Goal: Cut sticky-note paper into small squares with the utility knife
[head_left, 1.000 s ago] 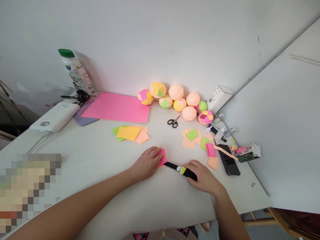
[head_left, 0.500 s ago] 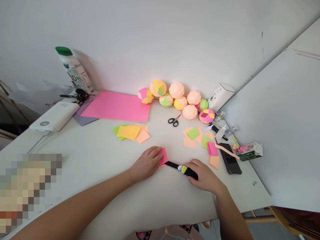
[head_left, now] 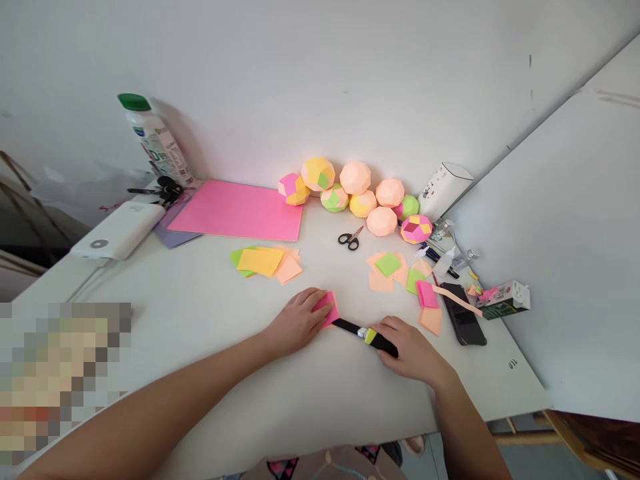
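Cutter (head_left: 363, 333) clamped in right hand (head_left: 413, 350), blade up against pink paper (head_left: 333, 313) on desk (head_left: 200, 300). Left hand (head_left: 296, 322) laid flat-ish over paper, kinda pinning it. Little scissors (head_left: 351, 238) farther back.

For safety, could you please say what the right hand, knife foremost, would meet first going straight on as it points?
The right hand, knife leading, would likely meet the pink paper under the left hand; its tip may already touch the paper.
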The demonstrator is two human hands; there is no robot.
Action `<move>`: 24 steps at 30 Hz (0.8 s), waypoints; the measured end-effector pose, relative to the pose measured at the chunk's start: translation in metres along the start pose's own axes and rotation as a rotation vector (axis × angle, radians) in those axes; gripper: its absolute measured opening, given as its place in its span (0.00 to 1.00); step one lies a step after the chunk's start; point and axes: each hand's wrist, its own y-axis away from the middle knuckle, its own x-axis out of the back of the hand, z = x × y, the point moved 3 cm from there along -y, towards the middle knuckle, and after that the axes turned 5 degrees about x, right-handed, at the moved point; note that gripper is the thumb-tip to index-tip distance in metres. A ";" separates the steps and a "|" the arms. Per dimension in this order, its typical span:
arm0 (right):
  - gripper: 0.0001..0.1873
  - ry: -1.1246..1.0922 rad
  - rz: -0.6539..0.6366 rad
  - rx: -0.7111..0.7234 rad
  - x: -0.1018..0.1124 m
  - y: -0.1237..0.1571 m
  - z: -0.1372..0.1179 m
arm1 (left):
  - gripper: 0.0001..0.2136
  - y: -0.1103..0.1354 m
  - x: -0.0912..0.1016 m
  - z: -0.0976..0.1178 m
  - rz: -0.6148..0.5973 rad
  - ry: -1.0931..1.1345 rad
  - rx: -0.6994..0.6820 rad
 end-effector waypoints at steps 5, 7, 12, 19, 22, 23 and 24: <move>0.24 -0.031 -0.040 -0.004 0.000 0.000 -0.003 | 0.15 0.000 0.000 0.001 0.021 -0.028 -0.032; 0.24 -0.037 -0.049 -0.017 0.000 0.000 -0.004 | 0.15 0.000 -0.002 0.001 0.033 -0.049 -0.058; 0.24 -0.036 -0.076 -0.042 -0.001 0.000 -0.007 | 0.15 0.000 -0.005 0.003 0.016 -0.122 -0.093; 0.28 0.002 -0.095 -0.036 -0.006 0.002 -0.015 | 0.22 0.008 -0.006 0.008 -0.113 -0.149 -0.094; 0.27 0.019 -0.097 -0.033 -0.009 0.001 -0.018 | 0.27 0.011 -0.008 0.006 -0.152 -0.114 -0.110; 0.27 0.025 -0.100 -0.036 -0.009 0.001 -0.019 | 0.28 0.011 -0.009 0.005 -0.159 -0.102 -0.120; 0.27 0.032 -0.106 -0.041 -0.009 0.000 -0.021 | 0.30 0.011 -0.009 0.005 -0.165 -0.089 -0.132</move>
